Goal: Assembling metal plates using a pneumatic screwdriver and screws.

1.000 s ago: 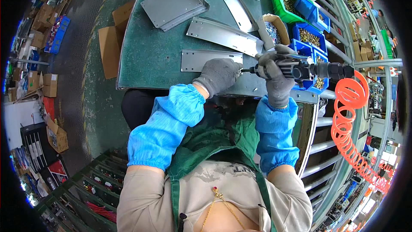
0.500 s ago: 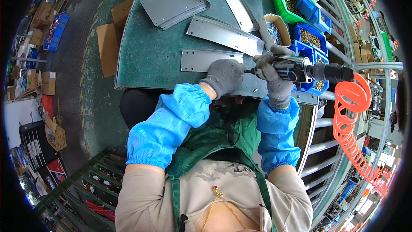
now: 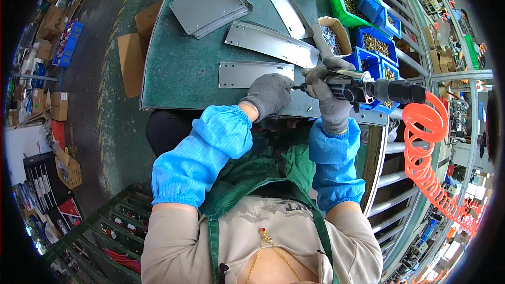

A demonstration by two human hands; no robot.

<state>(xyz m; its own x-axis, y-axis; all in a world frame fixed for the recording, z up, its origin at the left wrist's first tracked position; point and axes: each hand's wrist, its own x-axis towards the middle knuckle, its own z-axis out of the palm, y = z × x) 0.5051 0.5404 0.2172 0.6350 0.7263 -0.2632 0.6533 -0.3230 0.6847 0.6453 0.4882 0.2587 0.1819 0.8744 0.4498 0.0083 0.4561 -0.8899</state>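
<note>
My gloved right hand point(image 3: 327, 94) is wrapped round a black and silver air tool point(image 3: 363, 88), held level above the table's front edge with its thin tip pointing left. Beside that tip is my gloved left hand point(image 3: 268, 94), its fingers curled together; whatever they pinch is hidden. A flat metal plate point(image 3: 244, 74) with holes lies on the green table, its right end partly behind my left hand. Two more long metal pieces, a bent channel point(image 3: 271, 43) and a narrow strip point(image 3: 288, 13), lie beyond it. A tiny pin-like part point(image 3: 309, 109) sits near the table edge.
Stacked grey panels point(image 3: 208, 8) lie at the far left of the table point(image 3: 176, 73). On the right stand a green bin point(image 3: 336, 1), blue bins point(image 3: 380, 36) and a cardboard box point(image 3: 344, 39) of small fasteners. An orange coiled hose point(image 3: 421, 152) hangs from the tool, beside metal rails.
The air tool and my right hand have shifted slightly left, together with my left hand. The whole view has also moved a little. The tool tip stays at my left fingers.
</note>
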